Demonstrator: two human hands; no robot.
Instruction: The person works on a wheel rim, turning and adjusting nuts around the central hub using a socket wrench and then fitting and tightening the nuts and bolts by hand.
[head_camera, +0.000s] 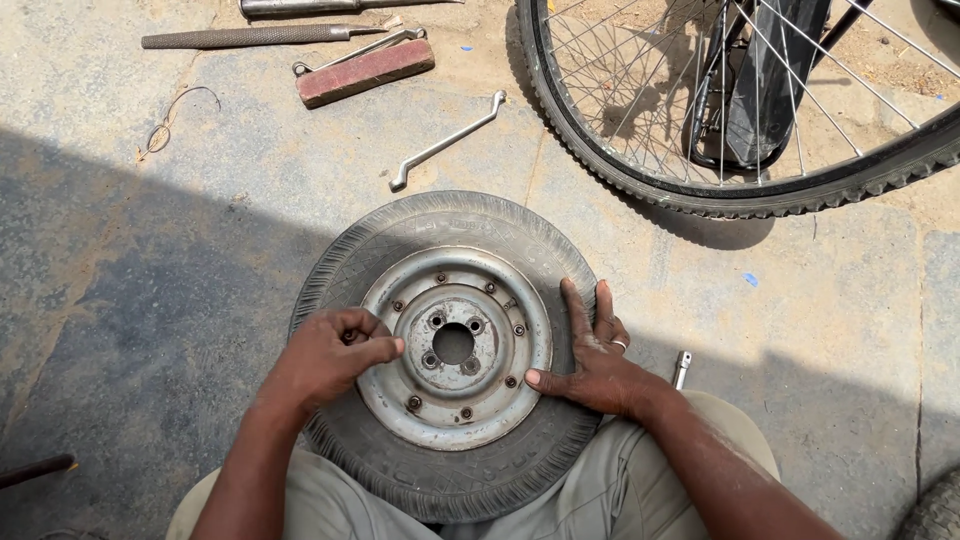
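The left hand (335, 358) curls its fingers at the left edge of the metal rim (457, 345), pinching at something too small to make out. The right hand (590, 355) lies flat and open, holding nothing, palm on the small tyre (445, 355), thumb touching the rim's right edge. The tyre lies flat on the concrete floor (150, 300) against the person's knees. Bare floor opens left and right. Beyond lie a bent wrench (445, 142), a brick (365, 72), a file (250, 37) and a bicycle wheel (740, 110).
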